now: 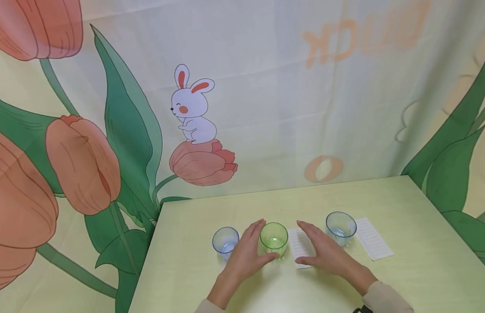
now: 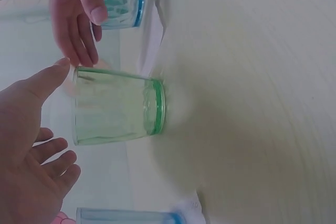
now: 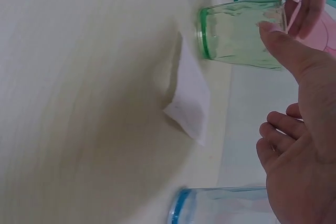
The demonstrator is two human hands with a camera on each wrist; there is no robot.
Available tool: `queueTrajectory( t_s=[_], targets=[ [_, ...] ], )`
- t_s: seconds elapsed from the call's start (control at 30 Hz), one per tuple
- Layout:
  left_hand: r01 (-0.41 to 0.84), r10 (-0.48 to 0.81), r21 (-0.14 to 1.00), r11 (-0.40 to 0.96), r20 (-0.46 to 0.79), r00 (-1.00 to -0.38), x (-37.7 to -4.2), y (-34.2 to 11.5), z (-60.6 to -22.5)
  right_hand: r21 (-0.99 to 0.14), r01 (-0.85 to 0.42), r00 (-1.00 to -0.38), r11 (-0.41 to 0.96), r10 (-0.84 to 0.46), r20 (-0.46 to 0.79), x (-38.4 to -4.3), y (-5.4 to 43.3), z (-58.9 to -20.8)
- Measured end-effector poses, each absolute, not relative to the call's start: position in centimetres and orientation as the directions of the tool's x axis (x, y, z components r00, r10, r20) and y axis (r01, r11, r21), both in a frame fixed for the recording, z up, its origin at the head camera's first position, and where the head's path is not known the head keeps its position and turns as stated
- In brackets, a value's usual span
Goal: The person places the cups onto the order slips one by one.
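Note:
An upright green glass (image 1: pixel 274 239) stands on the table between the two hands. Around its left side curves my left hand (image 1: pixel 246 254), thumb near the front of the rim and fingers behind. In the left wrist view this hand's fingers (image 2: pixel 55 163) look apart from the green glass (image 2: pixel 118 107); whether the thumb touches it I cannot tell. Over a white paper slip (image 1: pixel 299 245) my right hand (image 1: pixel 328 252) hovers with thumb and fingers spread, holding nothing. The slip (image 3: pixel 191 93) lies between the green glass and the right-hand blue glass in the right wrist view.
Left of my left hand stands a blue glass (image 1: pixel 225 239), partly covered by that hand. Another blue glass (image 1: pixel 340 224) is behind my right hand, with a second paper slip (image 1: pixel 373 239) beside it. A printed curtain (image 1: pixel 266 108) hangs behind the pale table (image 1: pixel 180 278).

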State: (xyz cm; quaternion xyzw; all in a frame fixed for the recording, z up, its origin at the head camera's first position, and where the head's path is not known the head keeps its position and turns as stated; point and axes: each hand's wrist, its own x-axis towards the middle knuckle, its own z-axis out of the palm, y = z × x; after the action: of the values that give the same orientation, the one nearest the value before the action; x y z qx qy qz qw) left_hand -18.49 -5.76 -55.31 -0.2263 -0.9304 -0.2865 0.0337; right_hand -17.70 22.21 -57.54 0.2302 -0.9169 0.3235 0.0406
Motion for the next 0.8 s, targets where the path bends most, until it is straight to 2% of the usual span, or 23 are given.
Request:
queueTrajectory(
  t_s=[0.33, 0.8],
  targets=[
    [0.414, 0.373, 0.567, 0.712, 0.194, -0.907, -18.7, -4.3, -56.2, -0.588, -0.377, -0.919, 0.715, -0.370, 0.138, -17.8, 22.6, -61.5],
    [0.407, 0.354, 0.572, 0.712, 0.208, -0.912, -18.9, -3.5, -56.6, -0.550, -0.411, -0.909, 0.727, -0.371, 0.190, -18.0, 23.4, -63.3]
  ],
)
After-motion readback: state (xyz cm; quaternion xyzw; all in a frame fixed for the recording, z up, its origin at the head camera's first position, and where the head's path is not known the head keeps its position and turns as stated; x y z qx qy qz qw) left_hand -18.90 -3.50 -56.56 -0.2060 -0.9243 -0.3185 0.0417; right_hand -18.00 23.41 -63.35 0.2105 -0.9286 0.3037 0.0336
